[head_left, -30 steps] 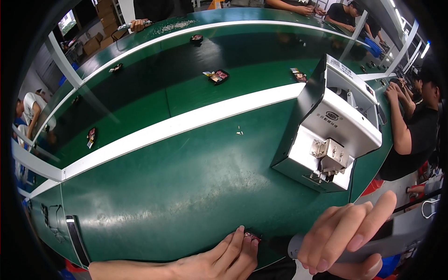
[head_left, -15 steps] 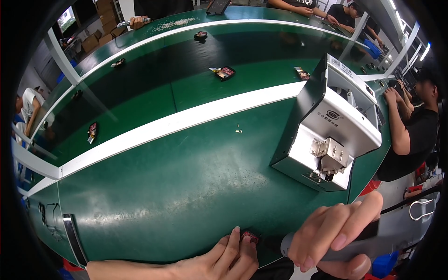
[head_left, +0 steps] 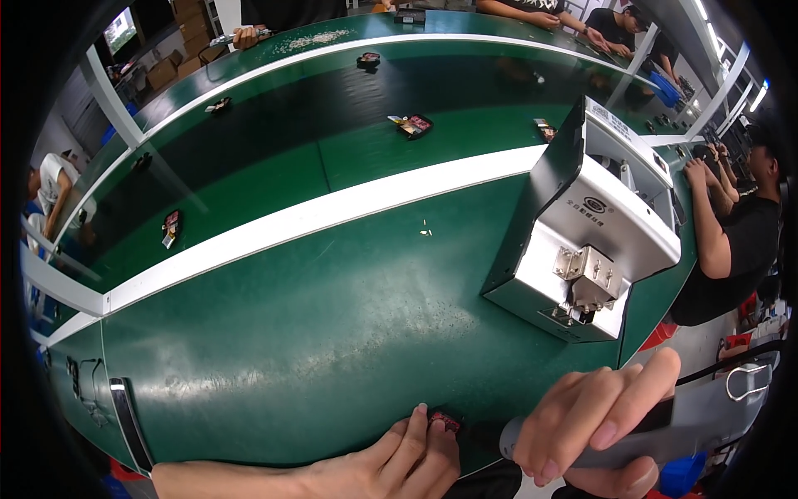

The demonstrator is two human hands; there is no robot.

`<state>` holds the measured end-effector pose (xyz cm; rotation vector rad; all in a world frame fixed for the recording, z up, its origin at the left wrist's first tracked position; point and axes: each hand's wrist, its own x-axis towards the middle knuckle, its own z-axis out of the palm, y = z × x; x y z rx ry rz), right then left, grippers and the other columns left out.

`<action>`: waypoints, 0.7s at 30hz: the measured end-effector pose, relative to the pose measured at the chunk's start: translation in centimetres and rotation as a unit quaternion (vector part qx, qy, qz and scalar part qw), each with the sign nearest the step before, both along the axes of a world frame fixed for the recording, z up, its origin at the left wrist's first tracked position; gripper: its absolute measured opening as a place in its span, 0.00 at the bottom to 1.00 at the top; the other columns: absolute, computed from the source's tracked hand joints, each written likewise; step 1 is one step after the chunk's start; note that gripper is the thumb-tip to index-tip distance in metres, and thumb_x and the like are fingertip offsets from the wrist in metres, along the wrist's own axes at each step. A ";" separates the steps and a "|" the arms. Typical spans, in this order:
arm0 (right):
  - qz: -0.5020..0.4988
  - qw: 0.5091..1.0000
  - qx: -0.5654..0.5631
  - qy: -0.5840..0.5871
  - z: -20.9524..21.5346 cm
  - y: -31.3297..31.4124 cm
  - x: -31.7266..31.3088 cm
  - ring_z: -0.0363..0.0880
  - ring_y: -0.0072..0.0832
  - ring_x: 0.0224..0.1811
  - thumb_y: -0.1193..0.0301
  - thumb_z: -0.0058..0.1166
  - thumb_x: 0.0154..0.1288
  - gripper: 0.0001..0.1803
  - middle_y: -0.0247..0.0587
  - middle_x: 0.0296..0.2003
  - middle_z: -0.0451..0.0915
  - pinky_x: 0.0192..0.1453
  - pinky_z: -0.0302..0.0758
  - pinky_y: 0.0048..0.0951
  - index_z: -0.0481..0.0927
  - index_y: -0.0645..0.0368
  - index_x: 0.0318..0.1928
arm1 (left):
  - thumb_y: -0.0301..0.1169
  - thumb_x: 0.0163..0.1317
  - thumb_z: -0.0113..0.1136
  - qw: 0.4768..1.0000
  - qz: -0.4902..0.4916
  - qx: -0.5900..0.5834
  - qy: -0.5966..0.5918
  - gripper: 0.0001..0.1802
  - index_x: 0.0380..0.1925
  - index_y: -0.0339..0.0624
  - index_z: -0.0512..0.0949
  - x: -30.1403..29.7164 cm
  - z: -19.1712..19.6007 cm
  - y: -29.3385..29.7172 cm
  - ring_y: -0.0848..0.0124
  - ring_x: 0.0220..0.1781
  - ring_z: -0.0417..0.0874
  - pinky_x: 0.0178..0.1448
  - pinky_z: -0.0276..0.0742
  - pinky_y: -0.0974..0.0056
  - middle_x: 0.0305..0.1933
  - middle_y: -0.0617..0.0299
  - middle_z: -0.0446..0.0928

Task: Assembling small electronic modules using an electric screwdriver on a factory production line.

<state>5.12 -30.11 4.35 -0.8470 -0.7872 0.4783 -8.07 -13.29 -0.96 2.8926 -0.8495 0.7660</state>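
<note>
My left hand (head_left: 403, 460) is at the table's front edge, its bent fingertips closed on a small black part with a red board (head_left: 446, 422) in it. Much of that part is hidden beneath the fingers. To the right, my right hand (head_left: 600, 416) wraps round a grey electric screwdriver (head_left: 711, 418), which has a wire hanging loop and a black cable at its rear. The screwdriver lies tilted, with its front end toward the small part. Its tip is too dark to make out, so I cannot tell if it touches.
A white-and-black screw feeder (head_left: 582, 224) stands at right on the green table (head_left: 274, 333). Several small pale bits (head_left: 426, 232) lie behind. Beyond a white rail (head_left: 332, 212), a conveyor carries black-and-red parts (head_left: 413, 125). A dark strip (head_left: 130, 424) lies left. Co-workers sit around.
The parts on the conveyor have shifted slightly to the right. At the far side, a dark box that was tilted now lies flat. My hands have hardly moved.
</note>
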 end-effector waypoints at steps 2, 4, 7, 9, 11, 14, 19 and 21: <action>0.001 1.000 0.007 0.001 -0.2 0.0 0.1 0.75 0.30 0.24 0.58 0.66 0.77 0.23 0.49 0.31 0.78 0.31 0.75 0.34 0.67 0.60 0.51 | 0.27 0.60 0.66 1.000 0.002 -0.006 -0.003 0.12 0.40 0.28 0.86 0.0 0.0 0.0 0.52 0.48 0.92 0.48 0.88 0.59 0.44 0.46 0.87; 0.032 0.999 0.016 -0.006 -0.4 0.0 0.4 0.73 0.28 0.23 0.59 0.68 0.76 0.23 0.46 0.29 0.76 0.30 0.74 0.32 0.67 0.59 0.51 | 0.27 0.60 0.66 1.000 0.005 -0.011 -0.007 0.12 0.40 0.29 0.86 0.1 0.0 0.0 0.52 0.48 0.92 0.48 0.88 0.59 0.44 0.46 0.87; 0.032 0.999 0.034 0.021 -0.4 0.6 -0.1 0.71 0.27 0.23 0.59 0.70 0.74 0.24 0.43 0.28 0.75 0.29 0.72 0.31 0.68 0.59 0.50 | 0.27 0.60 0.65 1.000 0.007 -0.015 0.001 0.13 0.41 0.29 0.86 0.0 0.0 0.0 0.52 0.48 0.91 0.49 0.88 0.59 0.44 0.46 0.87; 0.025 0.999 0.024 0.037 -0.4 0.5 -0.3 0.71 0.27 0.23 0.59 0.70 0.73 0.24 0.42 0.27 0.74 0.29 0.72 0.31 0.68 0.58 0.50 | 0.28 0.59 0.65 1.000 0.009 -0.021 0.015 0.14 0.41 0.29 0.86 0.1 0.1 0.1 0.53 0.49 0.91 0.50 0.87 0.61 0.45 0.46 0.87; 0.009 0.997 0.014 0.073 -0.8 0.5 -0.7 0.70 0.27 0.23 0.59 0.72 0.72 0.25 0.42 0.28 0.74 0.29 0.71 0.30 0.68 0.57 0.50 | 0.28 0.58 0.65 0.999 0.009 -0.021 0.024 0.14 0.42 0.30 0.86 0.1 0.2 0.2 0.53 0.49 0.90 0.50 0.86 0.61 0.46 0.46 0.87; 0.034 0.997 0.030 0.062 -0.8 0.8 -0.4 0.70 0.27 0.23 0.59 0.73 0.71 0.25 0.42 0.28 0.75 0.30 0.71 0.30 0.68 0.57 0.49 | 0.28 0.57 0.64 0.999 0.013 -0.024 0.039 0.15 0.42 0.31 0.86 0.1 0.6 0.4 0.55 0.49 0.89 0.49 0.86 0.62 0.47 0.47 0.86; 0.039 0.998 0.039 -0.030 -1.4 -0.2 -0.2 0.78 0.35 0.23 0.64 0.66 0.74 0.22 0.50 0.29 0.76 0.29 0.81 0.37 0.65 0.62 0.48 | 0.29 0.56 0.64 0.998 0.023 -0.052 0.028 0.14 0.40 0.33 0.85 -0.2 0.6 0.4 0.62 0.44 0.85 0.44 0.83 0.64 0.44 0.53 0.83; -0.072 0.994 0.031 0.074 -0.3 0.0 -3.5 0.74 0.30 0.24 0.60 0.72 0.72 0.24 0.43 0.27 0.75 0.30 0.73 0.31 0.69 0.58 0.47 | 0.31 0.56 0.65 0.997 0.006 -0.060 0.041 0.12 0.38 0.35 0.84 -0.2 0.6 0.5 0.67 0.40 0.81 0.39 0.78 0.67 0.41 0.58 0.80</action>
